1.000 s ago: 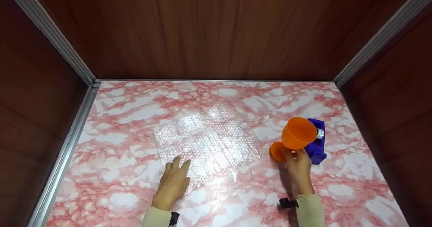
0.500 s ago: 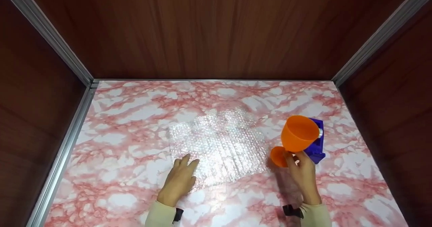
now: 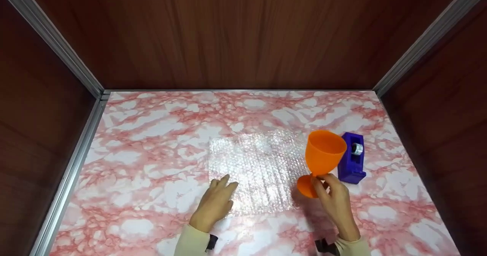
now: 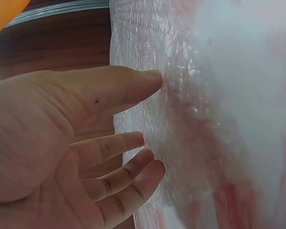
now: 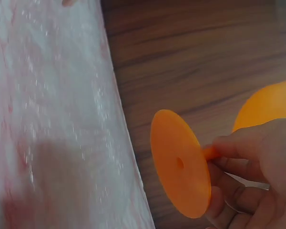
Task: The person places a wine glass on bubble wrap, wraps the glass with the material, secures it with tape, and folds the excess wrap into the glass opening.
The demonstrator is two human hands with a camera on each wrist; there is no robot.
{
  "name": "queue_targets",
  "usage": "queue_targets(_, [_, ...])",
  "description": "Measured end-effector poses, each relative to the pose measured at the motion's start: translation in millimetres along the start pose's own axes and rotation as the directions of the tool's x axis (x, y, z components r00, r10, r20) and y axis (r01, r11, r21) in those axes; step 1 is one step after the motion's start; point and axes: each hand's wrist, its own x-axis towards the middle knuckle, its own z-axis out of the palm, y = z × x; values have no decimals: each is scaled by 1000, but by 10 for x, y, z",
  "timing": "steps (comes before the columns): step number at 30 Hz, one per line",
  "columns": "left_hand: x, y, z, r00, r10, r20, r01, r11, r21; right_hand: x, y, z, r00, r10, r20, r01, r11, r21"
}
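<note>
My right hand (image 3: 335,202) pinches the stem of an orange plastic goblet (image 3: 323,155), its cup tilted upward. In the right wrist view the goblet's round base (image 5: 181,164) shows from below, raised off the table, with finger and thumb on the stem. My left hand (image 3: 215,203) lies with fingers spread and fairly straight at the near left part of a sheet of clear bubble wrap (image 3: 258,168). The left wrist view has its thumb and fingertips right at the bubble wrap (image 4: 152,114). The goblet's base overlaps the sheet's right edge in the head view.
A purple tape dispenser (image 3: 352,159) with a roll of tape stands right of the goblet. The table (image 3: 133,202) has a pink and white marbled top. Dark wood panels (image 3: 239,35) with grey metal edging enclose it at the back and sides.
The bubble wrap has slid to the right and turned straighter along with my left hand. My right hand has carried the goblet slightly left and nearer, uncovering more of the tape dispenser.
</note>
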Motion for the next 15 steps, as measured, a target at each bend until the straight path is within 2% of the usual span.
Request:
queue_targets(10, [48, 125, 96, 999, 41, 11, -41, 998, 42, -50, -127, 99, 998, -37, 55, 35, 998, 50])
queue_targets(15, [37, 90, 74, 997, 80, -6, -80, 997, -16, -50, -190, 181, 994, -37, 103, 27, 995, 93])
